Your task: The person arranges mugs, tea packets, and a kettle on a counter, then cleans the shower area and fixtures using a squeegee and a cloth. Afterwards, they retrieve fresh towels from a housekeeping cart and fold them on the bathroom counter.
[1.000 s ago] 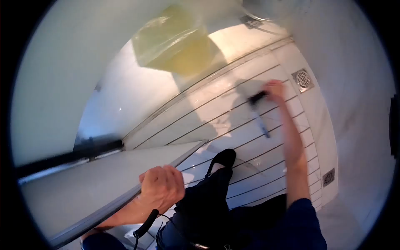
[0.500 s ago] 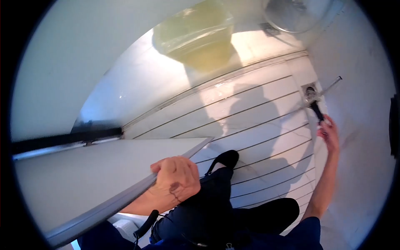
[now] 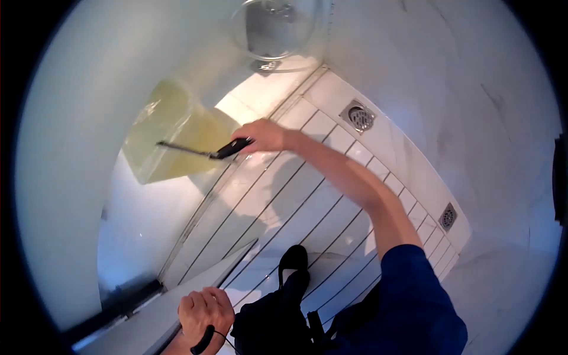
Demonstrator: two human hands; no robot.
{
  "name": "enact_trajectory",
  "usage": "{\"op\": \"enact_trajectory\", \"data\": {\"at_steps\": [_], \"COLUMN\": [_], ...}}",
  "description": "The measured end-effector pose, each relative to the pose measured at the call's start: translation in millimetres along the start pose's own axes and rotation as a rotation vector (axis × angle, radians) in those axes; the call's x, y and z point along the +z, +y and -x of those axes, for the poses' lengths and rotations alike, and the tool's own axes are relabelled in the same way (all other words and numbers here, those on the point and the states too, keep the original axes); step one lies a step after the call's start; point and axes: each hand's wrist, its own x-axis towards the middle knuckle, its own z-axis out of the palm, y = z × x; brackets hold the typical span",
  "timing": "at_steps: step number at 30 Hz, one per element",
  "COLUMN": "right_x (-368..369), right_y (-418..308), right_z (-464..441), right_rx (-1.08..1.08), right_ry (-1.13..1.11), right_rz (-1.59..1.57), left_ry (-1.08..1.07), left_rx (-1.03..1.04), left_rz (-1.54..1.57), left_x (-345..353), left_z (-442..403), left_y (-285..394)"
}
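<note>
The right hand (image 3: pixel 260 136) is closed around the black handle (image 3: pixel 232 148) of a squeegee with a long, thin, dark blade (image 3: pixel 186 148), its fingers wrapped over the grip. The squeegee is held toward the far left, over the edge of the floor (image 3: pixel 331 228) of white tile strips with dark joints; its blade points left and crosses in front of a translucent yellow-green container (image 3: pixel 171 133) in this view. Whether the blade touches anything there cannot be told. The left hand (image 3: pixel 206 310), at the near left, has its fingers curled together over the edge of a pale panel with a grey rim (image 3: pixel 236 261). A black coiled cord (image 3: pixel 204 340) lies by its wrist. A black bar (image 3: pixel 121 307) runs along the left side, near the panel. At the far side, a clear round basin (image 3: pixel 275 29) appears above a square metal drain (image 3: pixel 266 65). A second square drain with a round grate (image 3: pixel 359 116) is set in the pale tile to the right of the right hand, and a smaller dark grate (image 3: pixel 448 217) is nearer, at the right. A black shoe (image 3: pixel 293 258) rests on the tile strips between the left hand and the outstretched right arm, which comes from a dark blue sleeve (image 3: pixel 414 296).
</note>
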Motion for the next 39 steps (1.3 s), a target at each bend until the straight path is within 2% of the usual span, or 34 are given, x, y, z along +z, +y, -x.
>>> {"op": "enact_trajectory", "data": {"at_steps": [1, 3, 5, 7, 9, 11, 13, 15, 18, 21, 22, 27, 28, 29, 31, 34, 35, 37, 38, 39], "right_x": [-18, -57, -96, -140, -166, -148, -119, -93, -68, -53, -52, -41, -46, -52, -75, -96, -100, -85, -78, -67], "right_y": [18, 51, 77, 91, 97, 86, 49, 3, -10, -14, -10, 26, 26, 27, 19, -4, -21, -72, -100, -120], "right_z": [14, 59, 99, 134, 190, 270, 359, 396, 400, 373, 371, 357, 353, 355, 370, 464, 509, 606, 651, 696], "right_rx": [0.076, 0.291, 0.416, 0.634, 0.802, 0.789, 0.879, 1.009, 0.895, 0.907, 0.981, 0.809, 0.794, 0.782, 0.845, 0.927, 0.942, 1.046, 1.298, 1.402], "right_ry": [0.015, 0.202, 0.479, 0.743, 0.876, 0.872, 0.943, 1.076, 1.155, 1.224, 1.192, 1.333, 1.299, 1.260, 1.228, 1.109, 1.048, 1.100, 1.056, 1.142], "right_rz": [0.090, -0.050, 0.150, 0.354, 0.483, 0.541, 0.498, 0.370, 0.273, 0.165, 0.148, 0.051, 0.111, 0.170, 0.281, 0.519, 0.615, 0.691, 0.679, 0.671], "left_ry": [-0.032, -0.204, -0.144, -0.137, -0.149, -0.055, -0.051, -0.083, -0.079, -0.081, -0.085, -0.110, -0.090, -0.334, -0.515, -0.286, -0.382, -0.582, -0.519, -0.543], "left_rx": [-0.013, 0.016, -0.010, -0.026, -0.066, -0.027, -0.025, -0.013, -0.007, -0.041, -0.046, -0.088, -0.117, -0.204, -0.072, 0.004, -0.004, -0.035, -0.067, -0.065], "left_rz": [-0.017, -0.015, -0.052, -0.004, 0.023, 0.003, 0.014, 0.078, 0.070, 0.042, 0.033, 0.034, 0.012, 0.054, -0.057, -0.014, -0.042, -0.098, -0.148, -0.174], "left_x": [-1, -11, -7, -10, 1, 4, 6, -6, -8, -5, -4, -6, 7, 4, -21, -14, -15, -32, -5, -11], "left_z": [0, -1, -2, -6, -3, -3, 1, -6, -4, -4, -5, -5, -1, -5, -17, -2, -7, -17, -9, -13], "left_y": [0, -5, -5, -7, -8, -10, -8, -8, -9, -6, -5, 0, -1, -3, -3, -9, -9, -4, -13, -10]}}
